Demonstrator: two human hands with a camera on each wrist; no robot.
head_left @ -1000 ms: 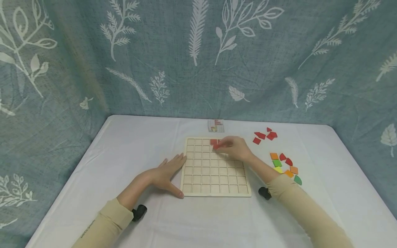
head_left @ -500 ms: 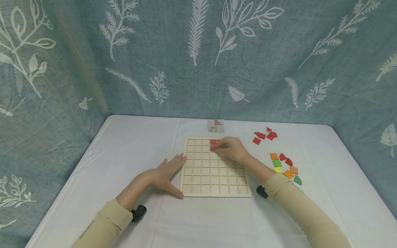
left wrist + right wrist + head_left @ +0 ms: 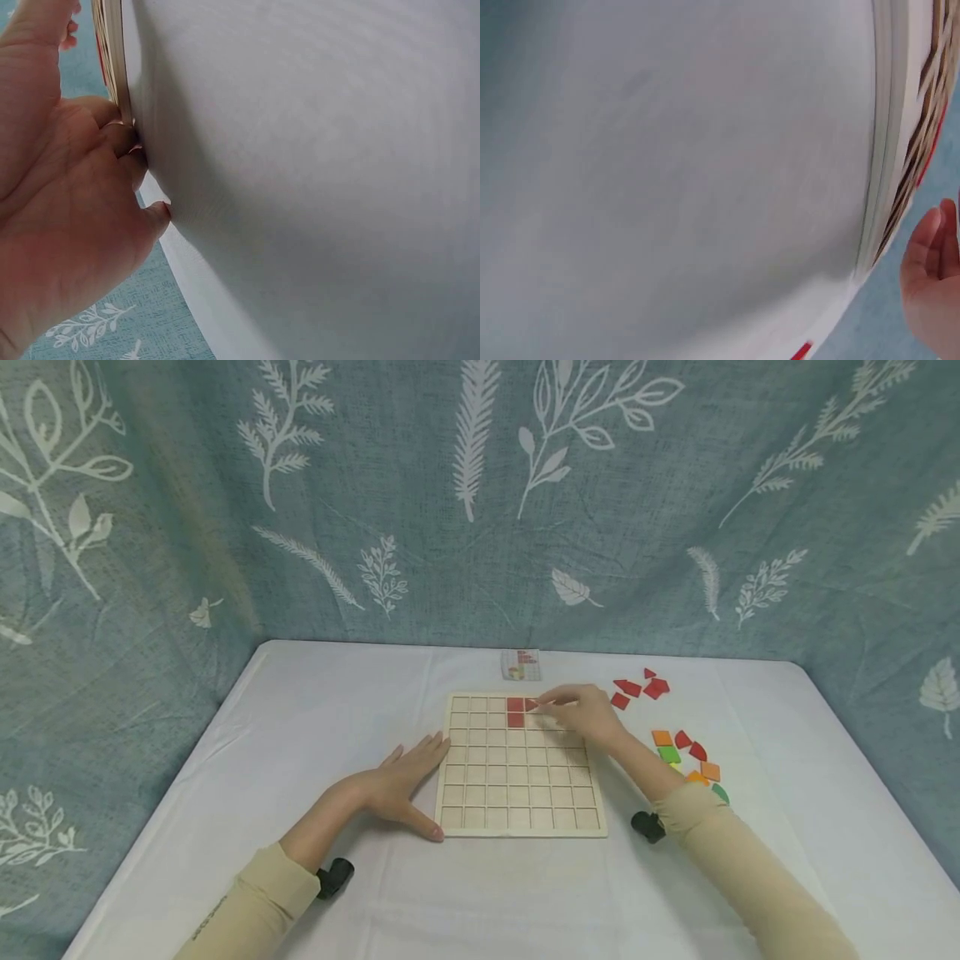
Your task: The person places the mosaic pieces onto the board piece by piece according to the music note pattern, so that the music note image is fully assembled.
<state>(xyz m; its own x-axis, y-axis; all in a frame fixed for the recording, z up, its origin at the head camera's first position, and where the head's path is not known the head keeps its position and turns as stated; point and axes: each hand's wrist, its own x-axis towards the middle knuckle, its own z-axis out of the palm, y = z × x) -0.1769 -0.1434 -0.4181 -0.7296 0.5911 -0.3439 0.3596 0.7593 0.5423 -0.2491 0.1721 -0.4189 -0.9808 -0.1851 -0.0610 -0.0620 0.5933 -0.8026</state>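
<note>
A pale wooden grid board [image 3: 520, 774] lies flat on the table. My left hand [image 3: 397, 781] rests spread at its left edge, thumb at the near left corner; the left wrist view shows fingers [image 3: 124, 139] against the board's side. Two red squares sit in the grid, the upper square [image 3: 515, 704] directly behind the lower square [image 3: 515, 720]. Beside the upper one lies a red triangle [image 3: 530, 704]. My right hand [image 3: 588, 714] hovers over the board's far right part, fingertips at the triangle. No piece shows between its fingers in the right wrist view.
Red pieces [image 3: 632, 689] lie beyond the board's right side. Nearer is a group of coloured pieces, including an orange square [image 3: 662, 738], a green piece [image 3: 669, 754] and red quarter-circles [image 3: 697, 751]. A small printed card [image 3: 521, 665] lies behind the board. A patterned curtain [image 3: 420, 527] hangs behind.
My right hand has set a red square into the cell in front of the first one, let it go and shifted right to the triangle. The left hand has stayed put.
</note>
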